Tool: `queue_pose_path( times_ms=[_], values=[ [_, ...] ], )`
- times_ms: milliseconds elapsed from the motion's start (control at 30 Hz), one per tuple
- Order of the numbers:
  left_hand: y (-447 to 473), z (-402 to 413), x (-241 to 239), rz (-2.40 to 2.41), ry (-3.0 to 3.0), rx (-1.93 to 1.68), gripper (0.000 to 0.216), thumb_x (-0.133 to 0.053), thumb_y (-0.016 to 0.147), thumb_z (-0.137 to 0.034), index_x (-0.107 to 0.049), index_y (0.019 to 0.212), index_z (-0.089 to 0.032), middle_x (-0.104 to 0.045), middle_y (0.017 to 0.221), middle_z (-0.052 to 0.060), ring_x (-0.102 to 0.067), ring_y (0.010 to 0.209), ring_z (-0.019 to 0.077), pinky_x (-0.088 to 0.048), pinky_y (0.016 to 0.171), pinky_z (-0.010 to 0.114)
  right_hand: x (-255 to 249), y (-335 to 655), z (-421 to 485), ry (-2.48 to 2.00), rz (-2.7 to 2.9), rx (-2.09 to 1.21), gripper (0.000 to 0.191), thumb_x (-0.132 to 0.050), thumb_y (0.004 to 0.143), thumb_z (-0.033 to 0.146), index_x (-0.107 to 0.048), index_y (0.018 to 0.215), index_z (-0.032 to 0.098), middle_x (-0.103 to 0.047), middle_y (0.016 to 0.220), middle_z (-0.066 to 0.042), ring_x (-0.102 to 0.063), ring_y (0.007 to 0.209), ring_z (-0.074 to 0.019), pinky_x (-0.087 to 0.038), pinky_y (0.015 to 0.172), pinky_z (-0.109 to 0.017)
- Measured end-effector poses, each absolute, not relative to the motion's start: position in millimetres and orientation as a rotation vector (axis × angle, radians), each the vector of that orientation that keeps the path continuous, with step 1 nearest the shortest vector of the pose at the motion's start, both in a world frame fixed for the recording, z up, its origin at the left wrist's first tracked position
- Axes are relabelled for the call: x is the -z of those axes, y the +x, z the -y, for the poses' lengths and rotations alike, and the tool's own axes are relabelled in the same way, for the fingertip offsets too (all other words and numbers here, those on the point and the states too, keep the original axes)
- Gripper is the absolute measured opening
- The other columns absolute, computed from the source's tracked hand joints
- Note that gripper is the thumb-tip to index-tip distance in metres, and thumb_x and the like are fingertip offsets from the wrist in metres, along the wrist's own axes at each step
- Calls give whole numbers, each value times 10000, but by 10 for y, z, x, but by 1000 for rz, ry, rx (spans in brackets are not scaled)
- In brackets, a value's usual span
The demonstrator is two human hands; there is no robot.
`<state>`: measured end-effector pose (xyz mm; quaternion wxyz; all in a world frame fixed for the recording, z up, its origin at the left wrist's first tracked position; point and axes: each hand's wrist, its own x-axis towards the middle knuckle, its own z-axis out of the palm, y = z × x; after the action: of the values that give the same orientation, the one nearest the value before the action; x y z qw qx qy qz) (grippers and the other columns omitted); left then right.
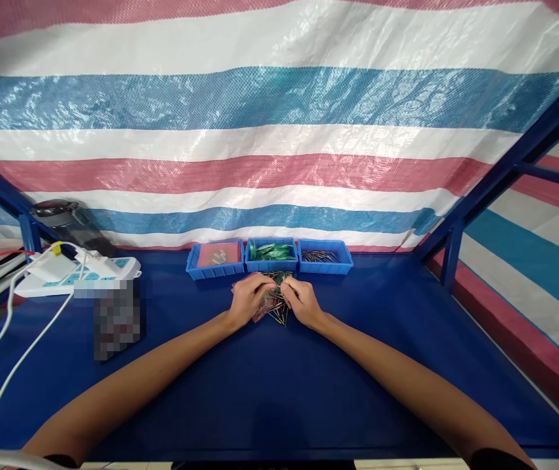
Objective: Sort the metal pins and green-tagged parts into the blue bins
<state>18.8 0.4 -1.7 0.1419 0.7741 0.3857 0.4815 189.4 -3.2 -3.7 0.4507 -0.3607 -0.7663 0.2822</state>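
Observation:
My left hand (250,299) and my right hand (303,301) meet close together over the blue table, fingers pinched towards each other. What sits between their fingertips is too small to make out. Beneath and between them lies a pile of thin dark-and-brass metal pins (279,314). A pinkish see-through plastic bag (262,311) lies beside the pile, partly under my left hand. Just behind stand three blue bins: the left bin (215,270) has a pink bag with pale small pieces, the middle bin (272,266) green plastic pieces, the right bin (326,267) thin dark metal pins.
At the left are a white power strip (127,269) with plugs and white cables (39,352), a dark bottle (74,225) and a blurred-out object (119,320). Blue metal frame bars (460,228) and a striped plastic sheet (279,143) enclose the table (279,398).

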Motion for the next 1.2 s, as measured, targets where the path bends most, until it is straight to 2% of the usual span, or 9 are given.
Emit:
queue_pose_path(
  times_ms=[200, 300, 633, 700, 767, 867, 933, 1100, 1200],
  values=[
    [192, 5, 18, -1286, 2306, -1342, 410, -427, 925, -375, -568, 617, -144, -525, 525, -30, -473, 477, 77, -343, 487, 189, 37, 1879, 54, -869, 1944, -623, 267, -392, 929, 318, -534, 755, 174, -488, 613, 15, -442, 549, -102, -352, 550, -217],
    [194, -1, 24, -1288, 2352, -1344, 475, -414, 929, -384, -504, 530, -141, -450, 463, -44, -420, 430, 64, -299, 459, 190, 49, 1870, 60, -855, 1938, -586, 214, -432, 917, 319, -569, 850, 169, -531, 658, 4, -468, 566, -110, -369, 563, -222],
    [172, -32, 71, -1123, 2383, -1449, 542, -452, 913, -380, -407, 429, -142, -329, 377, -57, -308, 361, 50, -237, 407, 205, 78, 1865, 40, -837, 1987, -507, 219, -425, 930, 290, -594, 857, 171, -602, 745, -42, -538, 661, -142, -408, 631, -252],
    [169, -25, 59, -1088, 2383, -1461, 545, -441, 917, -380, -411, 426, -146, -343, 378, -52, -323, 365, 55, -256, 411, 206, 70, 1864, 46, -830, 1983, -496, 235, -419, 932, 292, -588, 819, 174, -590, 725, -37, -532, 654, -142, -405, 629, -253],
    [174, -15, 40, -1087, 2380, -1433, 478, -459, 908, -385, -503, 495, -150, -453, 430, -36, -411, 409, 69, -319, 444, 199, 52, 1865, 54, -843, 1957, -487, 259, -405, 935, 300, -575, 782, 178, -573, 695, -29, -517, 631, -137, -397, 618, -252],
    [188, -6, 20, -1082, 2372, -1373, 297, -485, 898, -373, -640, 761, -160, -649, 659, 14, -578, 590, 110, -438, 579, 205, 18, 1868, 60, -875, 1902, -504, 300, -382, 939, 301, -537, 713, 180, -535, 649, -12, -490, 600, -128, -379, 597, -246],
    [195, -7, 18, -1060, 2370, -1373, 271, -461, 913, -349, -650, 860, -164, -687, 765, 40, -620, 692, 131, -469, 657, 222, 1, 1871, 59, -893, 1877, -528, 322, -382, 939, 301, -505, 666, 183, -506, 623, -1, -475, 586, -122, -368, 586, -242],
    [188, 8, 5, -986, 2416, -1324, 317, -422, 934, -316, -632, 764, -149, -639, 663, 21, -565, 595, 106, -436, 594, 208, -2, 1877, 53, -915, 1862, -549, 367, -358, 947, 303, -467, 617, 186, -467, 580, 6, -453, 563, -119, -365, 578, -244],
    [185, 33, -18, -1024, 2395, -1300, 395, -399, 941, -320, -582, 636, -147, -564, 551, -8, -500, 508, 86, -396, 534, 201, 5, 1882, 60, -926, 1840, -565, 293, -362, 945, 302, -555, 765, 176, -534, 644, -13, -495, 599, -129, -394, 589, -245]
  ],
)
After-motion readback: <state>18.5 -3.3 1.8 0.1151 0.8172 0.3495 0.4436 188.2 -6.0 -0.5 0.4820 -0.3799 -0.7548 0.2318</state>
